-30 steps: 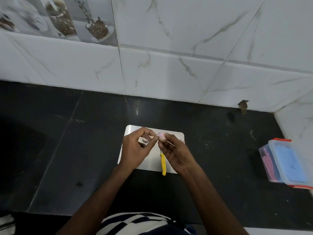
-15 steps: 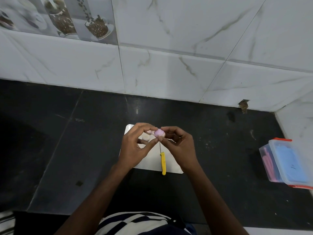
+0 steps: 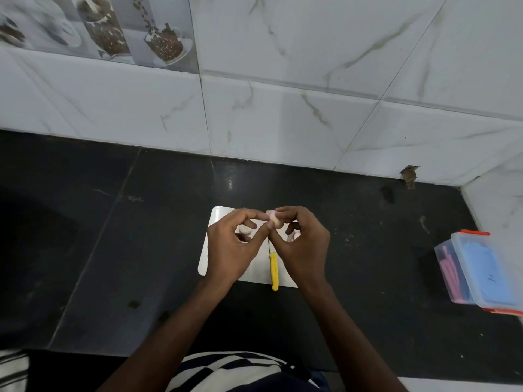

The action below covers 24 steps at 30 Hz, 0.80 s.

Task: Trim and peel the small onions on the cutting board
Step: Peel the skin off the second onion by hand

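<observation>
Right now you hold one small onion [image 3: 274, 219] up in the air, over the far edge of the white cutting board [image 3: 204, 261]. Your right hand [image 3: 304, 244] has its fingers curled round the onion and pinches it. Your left hand [image 3: 232, 247] is curled too, and its thumb and first finger nip at the onion's side — it looks like you are pulling at the skin there.

The onion is tiny and light, so it will not tire you. It is firm inside, but the skin is thin and dry and will likely tear into bits. The bare part under the skin may be slick, so it could pop out of your grip. Hold it by its round middle with one hand and pick at a loose edge near a cut end with the other.

Another pale onion piece [image 3: 244, 231] lies on the board under your left hand. The yellow knife [image 3: 274, 271] rests at the board's near edge, untouched.
</observation>
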{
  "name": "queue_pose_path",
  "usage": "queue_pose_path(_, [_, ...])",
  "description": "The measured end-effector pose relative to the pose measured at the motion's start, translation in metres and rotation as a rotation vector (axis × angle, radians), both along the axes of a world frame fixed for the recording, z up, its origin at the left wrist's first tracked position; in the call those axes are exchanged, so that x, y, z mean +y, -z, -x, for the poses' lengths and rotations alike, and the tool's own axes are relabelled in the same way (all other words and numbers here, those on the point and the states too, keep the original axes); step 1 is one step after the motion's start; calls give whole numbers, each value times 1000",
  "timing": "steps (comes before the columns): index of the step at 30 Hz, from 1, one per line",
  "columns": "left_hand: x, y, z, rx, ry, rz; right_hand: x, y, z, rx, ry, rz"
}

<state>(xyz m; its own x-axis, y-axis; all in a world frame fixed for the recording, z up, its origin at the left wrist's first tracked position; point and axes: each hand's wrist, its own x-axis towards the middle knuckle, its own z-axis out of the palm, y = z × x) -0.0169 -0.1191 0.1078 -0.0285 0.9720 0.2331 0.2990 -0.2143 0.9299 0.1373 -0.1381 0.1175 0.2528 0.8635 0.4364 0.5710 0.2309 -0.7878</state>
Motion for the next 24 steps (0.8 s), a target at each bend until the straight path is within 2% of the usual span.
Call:
queue_pose_path(8, [14, 9, 21, 221, 156, -120, 4, 0, -15, -217, -82, -53])
queue_pose_path(11, [19, 9, 24, 233, 182, -126, 5, 0, -17, -264, -104, -62])
queue_pose_path(16, [25, 7, 28, 287, 246, -123, 7, -2, -16, -284, -112, -58])
queue_pose_path(24, [19, 10, 25, 278, 165, -218, 8, -3, -17, -253, -104, 1])
